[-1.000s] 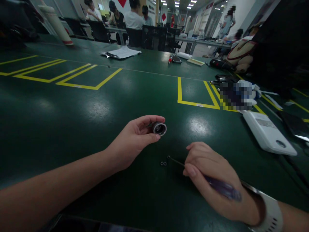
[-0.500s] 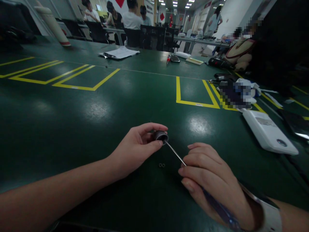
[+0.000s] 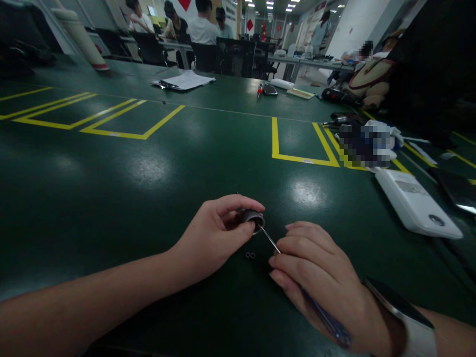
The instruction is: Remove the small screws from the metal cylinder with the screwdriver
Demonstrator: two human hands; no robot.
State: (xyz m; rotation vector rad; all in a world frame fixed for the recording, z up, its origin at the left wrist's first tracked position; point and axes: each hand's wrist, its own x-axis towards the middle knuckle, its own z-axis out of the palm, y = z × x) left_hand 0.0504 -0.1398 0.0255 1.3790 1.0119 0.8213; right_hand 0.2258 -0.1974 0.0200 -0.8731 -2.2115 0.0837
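Observation:
Between the thumb and fingers of my left hand (image 3: 219, 228) is a small, dark, hollow round metal part (image 3: 254, 216), its open side facing right. My right hand (image 3: 316, 275) is closed around a screwdriver (image 3: 324, 317) with a translucent bluish handle. The thin shaft runs up and left, and its tip reaches into the opening of the round part; the very end is hidden inside. Two tiny rings (image 3: 250, 255), perhaps nuts, lie on the green table (image 3: 156, 312) just below the part. A watch sits on my right wrist.
A white device (image 3: 418, 203) lies to the right, near a cluttered pile. Yellow tape (image 3: 305, 160) marks rectangles on the table. Farther back are papers on a clipboard (image 3: 186, 81), a phone (image 3: 269, 89) and a pale cylinder (image 3: 82, 39). People sit beyond.
My left hand and the round part have shifted slightly right and down. My right hand has moved a little left with the screwdriver, so less shaft shows between the hands.

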